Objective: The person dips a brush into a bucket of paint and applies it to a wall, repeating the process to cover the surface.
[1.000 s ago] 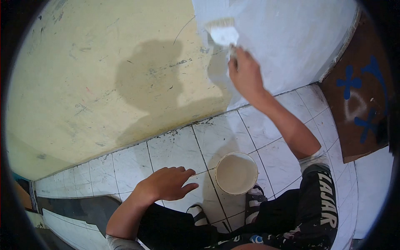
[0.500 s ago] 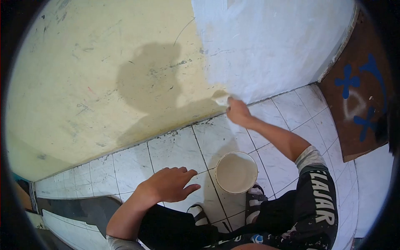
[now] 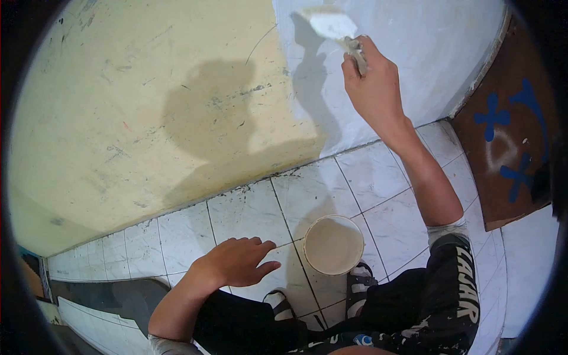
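Observation:
My right hand is closed round the handle of a paintbrush, whose wide, white-coated head is raised in front of the painted part of the wall. White paint covers the wall's right side, while worn, scuffed yellow shows on the left. Over the floor, my left hand hangs with thumb and fingers apart, holding nothing. Between my feet and the wall stands a round bucket with off-white paint in it.
White floor tiles with dark joints and specks run along the wall's foot. A brown panel with blue painted shapes stands at the right. My sandalled feet are close to the bucket. A dark grey patch lies at lower left.
My right hand has lifted the paintbrush from the wall's foot up and a little right. White now covers the low strip near the paint edge. My left hand stays nearly still.

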`<state>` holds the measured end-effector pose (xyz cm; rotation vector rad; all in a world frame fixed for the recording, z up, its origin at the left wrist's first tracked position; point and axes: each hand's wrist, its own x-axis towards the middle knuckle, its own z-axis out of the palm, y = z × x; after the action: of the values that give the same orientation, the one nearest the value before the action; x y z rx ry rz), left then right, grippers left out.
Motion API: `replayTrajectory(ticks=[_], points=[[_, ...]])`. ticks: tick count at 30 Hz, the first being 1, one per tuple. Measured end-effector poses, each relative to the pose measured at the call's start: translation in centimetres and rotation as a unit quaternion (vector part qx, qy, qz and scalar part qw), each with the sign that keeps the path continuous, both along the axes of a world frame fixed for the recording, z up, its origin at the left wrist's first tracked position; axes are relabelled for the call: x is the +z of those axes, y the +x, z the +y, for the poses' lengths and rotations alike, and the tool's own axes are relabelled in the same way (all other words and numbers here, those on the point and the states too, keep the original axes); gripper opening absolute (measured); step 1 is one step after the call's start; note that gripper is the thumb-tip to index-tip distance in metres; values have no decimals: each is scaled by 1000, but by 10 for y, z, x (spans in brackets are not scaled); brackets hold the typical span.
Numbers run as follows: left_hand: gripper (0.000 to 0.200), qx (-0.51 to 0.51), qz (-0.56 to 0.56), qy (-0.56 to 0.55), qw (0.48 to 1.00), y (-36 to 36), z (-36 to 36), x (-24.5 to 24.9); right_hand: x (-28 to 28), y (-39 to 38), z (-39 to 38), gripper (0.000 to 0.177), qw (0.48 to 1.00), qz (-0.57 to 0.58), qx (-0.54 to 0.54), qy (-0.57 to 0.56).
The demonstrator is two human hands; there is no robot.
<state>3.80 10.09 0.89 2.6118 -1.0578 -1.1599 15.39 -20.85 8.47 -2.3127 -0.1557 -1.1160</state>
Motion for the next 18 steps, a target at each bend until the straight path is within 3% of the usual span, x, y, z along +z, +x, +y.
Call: replayTrajectory(ticks=[2,4,11,15,17,18], points=[[56,0,-2,-4,1000,0,0,-1,-10,6,0,34,999,-51,9,0],[56,5,-7,0,1000,0,0,-1,-50,27,-4,35,996,-32,-19,-78],[54,12,-26,-28,999,1,3,-9,-184,30,-12,41,996,65,0,-60],[54,13,-24,-15,1000,1,0,-7,-208,15,-17,38,983,175,7,-53],[54,17,-28,-11,999,-1,-2,-2,-217,17,-23,34,944,325,24,-51],[55,19,-17,0,1000,-3,-5,3,-212,17,-24,34,945,322,25,-51]])
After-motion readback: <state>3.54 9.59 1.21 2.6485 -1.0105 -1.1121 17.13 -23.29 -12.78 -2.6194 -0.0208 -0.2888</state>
